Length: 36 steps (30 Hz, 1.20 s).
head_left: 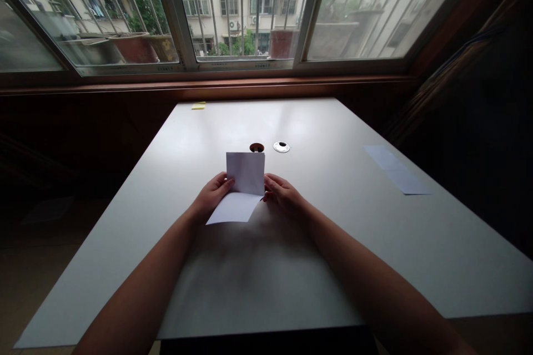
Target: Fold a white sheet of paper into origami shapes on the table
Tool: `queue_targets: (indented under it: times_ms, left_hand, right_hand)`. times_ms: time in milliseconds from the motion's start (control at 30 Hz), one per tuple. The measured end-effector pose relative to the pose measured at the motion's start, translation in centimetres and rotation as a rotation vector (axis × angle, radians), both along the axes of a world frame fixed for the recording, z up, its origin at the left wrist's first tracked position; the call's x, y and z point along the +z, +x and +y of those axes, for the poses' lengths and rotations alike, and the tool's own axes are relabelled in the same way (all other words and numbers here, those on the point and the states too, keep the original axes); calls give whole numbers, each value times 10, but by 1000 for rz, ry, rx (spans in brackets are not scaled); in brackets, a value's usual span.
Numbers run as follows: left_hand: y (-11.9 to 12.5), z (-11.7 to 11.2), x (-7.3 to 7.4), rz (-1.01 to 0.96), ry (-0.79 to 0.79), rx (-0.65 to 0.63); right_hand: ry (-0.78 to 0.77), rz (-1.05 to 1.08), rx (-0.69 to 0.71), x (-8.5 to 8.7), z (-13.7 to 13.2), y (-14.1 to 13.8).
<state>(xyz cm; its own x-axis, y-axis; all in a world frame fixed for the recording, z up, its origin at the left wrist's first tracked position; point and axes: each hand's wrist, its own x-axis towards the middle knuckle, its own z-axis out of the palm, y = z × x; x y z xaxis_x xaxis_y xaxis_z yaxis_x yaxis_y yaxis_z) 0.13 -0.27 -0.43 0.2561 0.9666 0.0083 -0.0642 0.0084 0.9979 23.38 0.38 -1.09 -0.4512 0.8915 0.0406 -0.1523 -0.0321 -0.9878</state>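
Note:
A white sheet of paper (245,173) is folded, its far half standing up and its near half lying on the white table (266,266). My left hand (213,195) pinches the paper's left edge at the fold, thumb on the raised flap. My right hand (283,195) grips the right edge at the fold with curled fingers. Both forearms reach in from the near edge of the table.
A second white sheet (395,168) lies flat at the table's right. A round cable hole (256,147) and its loose silver cap (281,146) sit just beyond the paper. A yellow sticky pad (199,105) lies at the far edge, below a wide window.

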Motion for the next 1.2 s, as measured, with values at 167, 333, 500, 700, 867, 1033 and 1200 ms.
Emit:
queue_targets:
  times_ms: [167, 333, 500, 700, 867, 1033, 1200]
  left_hand:
    - [1, -2, 1, -7, 0, 45]
    - [-1, 2, -3, 25, 19, 40]
    - [-5, 6, -6, 181, 191, 81]
    - [-11, 0, -8, 565, 711, 212]
    - [-6, -11, 0, 859, 953, 17]
    - [7, -21, 9, 1083, 1039, -131]
    - [13, -25, 15, 1226, 1105, -148]
  right_hand:
    - [7, -11, 31, -2, 3, 0]
    - [-42, -66, 97, -4, 4, 2]
    - [-35, -168, 50, -3, 3, -1]
    - [41, -291, -69, 0, 1, -4]
    - [163, -397, -95, 0, -1, -5]
    - [327, -462, -102, -1, -4, -8]
    - [428, -526, -95, -3, -4, -9]
